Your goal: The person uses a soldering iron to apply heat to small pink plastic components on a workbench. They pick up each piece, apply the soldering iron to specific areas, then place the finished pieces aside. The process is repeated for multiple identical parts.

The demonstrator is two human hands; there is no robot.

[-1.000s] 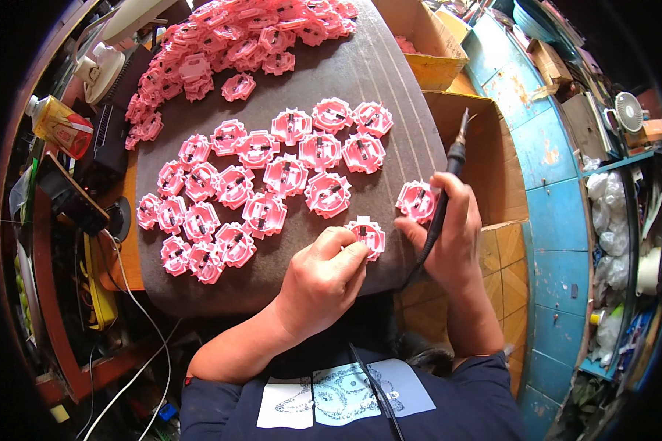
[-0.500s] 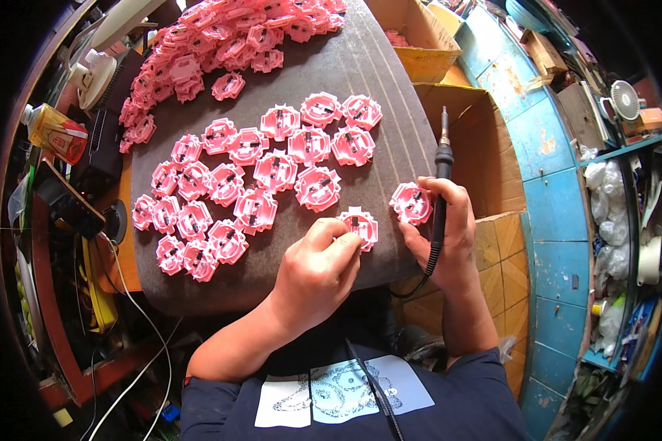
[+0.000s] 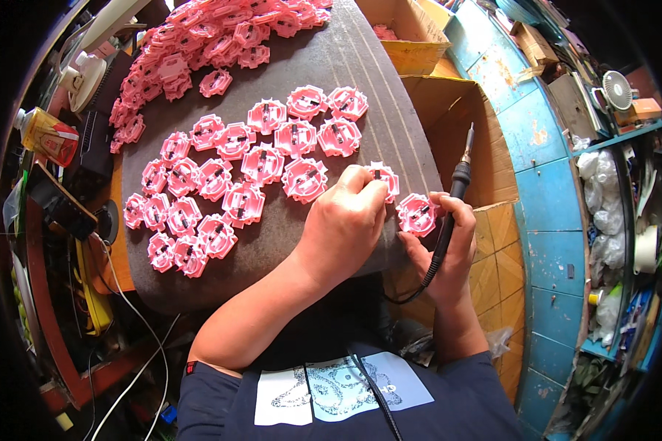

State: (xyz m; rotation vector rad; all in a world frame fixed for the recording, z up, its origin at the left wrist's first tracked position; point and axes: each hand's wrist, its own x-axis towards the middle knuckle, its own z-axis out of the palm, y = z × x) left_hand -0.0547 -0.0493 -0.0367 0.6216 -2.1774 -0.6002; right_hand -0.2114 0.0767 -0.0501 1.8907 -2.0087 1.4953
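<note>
Dark tabletop (image 3: 312, 62): heaped pink parts (image 3: 191, 51) upper left, spread parts (image 3: 263, 164) mid-frame — done or waiting, unclear. Pinches one part (image 3: 388, 182), apparently unfinished, in left hand (image 3: 346, 209); clutches soldering iron (image 3: 460, 178) in right hand (image 3: 450, 253).

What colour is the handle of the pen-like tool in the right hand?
The handle is black; the head view shows it best.

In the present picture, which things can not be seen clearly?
Head view:
Left hand: grip hidden by its own knuckles.
Pink part beside it: partly covered by this hand.
Pile of pink parts: cut off by top edge.
Nearer cardboard box: left part behind the tabletop.
</note>
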